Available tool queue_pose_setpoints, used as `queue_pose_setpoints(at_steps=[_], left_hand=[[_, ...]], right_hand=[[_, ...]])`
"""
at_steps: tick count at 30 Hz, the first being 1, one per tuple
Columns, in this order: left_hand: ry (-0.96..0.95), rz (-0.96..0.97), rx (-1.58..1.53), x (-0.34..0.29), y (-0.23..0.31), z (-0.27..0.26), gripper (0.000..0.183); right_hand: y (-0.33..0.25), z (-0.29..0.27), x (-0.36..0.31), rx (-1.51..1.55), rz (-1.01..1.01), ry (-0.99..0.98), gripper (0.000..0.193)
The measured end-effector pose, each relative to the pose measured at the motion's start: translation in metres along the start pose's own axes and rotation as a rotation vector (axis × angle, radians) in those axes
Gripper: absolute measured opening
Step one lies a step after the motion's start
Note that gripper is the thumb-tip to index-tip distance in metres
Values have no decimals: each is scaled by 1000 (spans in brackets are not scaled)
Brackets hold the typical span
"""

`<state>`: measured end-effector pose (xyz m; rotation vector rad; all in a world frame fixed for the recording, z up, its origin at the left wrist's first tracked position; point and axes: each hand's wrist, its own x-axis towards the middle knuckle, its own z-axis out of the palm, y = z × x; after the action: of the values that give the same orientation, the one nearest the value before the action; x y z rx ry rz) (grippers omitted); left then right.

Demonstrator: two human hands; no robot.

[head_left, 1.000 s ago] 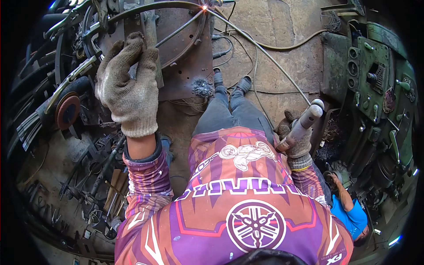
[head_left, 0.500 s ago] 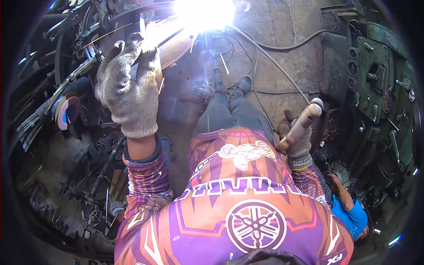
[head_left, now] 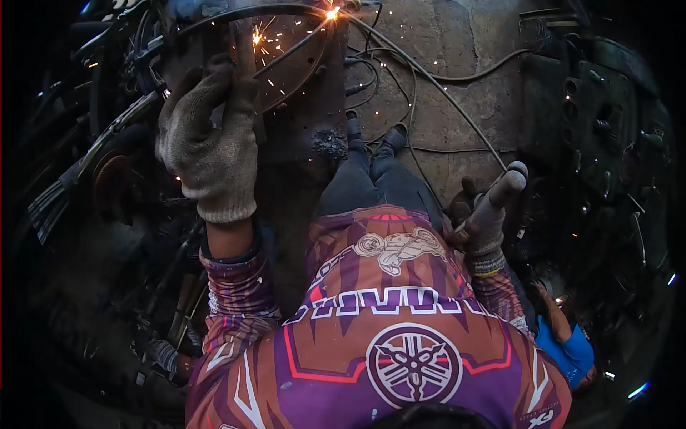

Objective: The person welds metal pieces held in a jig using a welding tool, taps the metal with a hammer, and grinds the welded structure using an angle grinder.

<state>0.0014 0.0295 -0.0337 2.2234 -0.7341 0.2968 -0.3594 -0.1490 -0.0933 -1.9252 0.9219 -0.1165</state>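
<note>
My left hand [head_left: 211,146], in a grey knit work glove, is closed around a flat metal bar [head_left: 245,43] at the upper left. In my right hand [head_left: 482,229], also gloved, is a welding electrode holder [head_left: 506,189]. A long thin welding rod [head_left: 443,86] runs from it up and left. At its far tip, a small orange glow [head_left: 332,13] sits at the end of a curved dark metal bar [head_left: 250,10]. A straight rod [head_left: 293,51] slants down from that same spot. Orange sparks scatter below it.
A dark metal plate [head_left: 300,107] lies beneath the work. Cables [head_left: 464,76] snake over the concrete floor [head_left: 457,36]. A green machine with levers [head_left: 607,143] stands at right. Metal scrap crowds the left. Another person in a blue shirt [head_left: 564,347] is at lower right; another gloved hand [head_left: 163,354] shows lower left.
The glaring white arc has died down to a small orange glow with scattered sparks, and the scene is darker. The right hand's holder has shifted slightly; the left hand is nearly still.
</note>
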Motion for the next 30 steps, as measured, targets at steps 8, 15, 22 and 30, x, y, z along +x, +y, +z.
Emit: queue_pose_setpoints(at_steps=[8, 15, 22, 30], left_hand=[[9, 13, 18, 1, 0, 1, 26], [-1, 55, 99, 2, 2, -1, 26], [21, -24, 2, 1, 5, -1, 25], [-31, -4, 77, -3, -4, -4, 24]], right_hand=[[1, -5, -2, 410, 392, -148, 37], [17, -2, -4, 1044, 607, -55, 36], [5, -1, 0, 786, 553, -65, 39], [20, 2, 2, 1287, 752, -31, 39]])
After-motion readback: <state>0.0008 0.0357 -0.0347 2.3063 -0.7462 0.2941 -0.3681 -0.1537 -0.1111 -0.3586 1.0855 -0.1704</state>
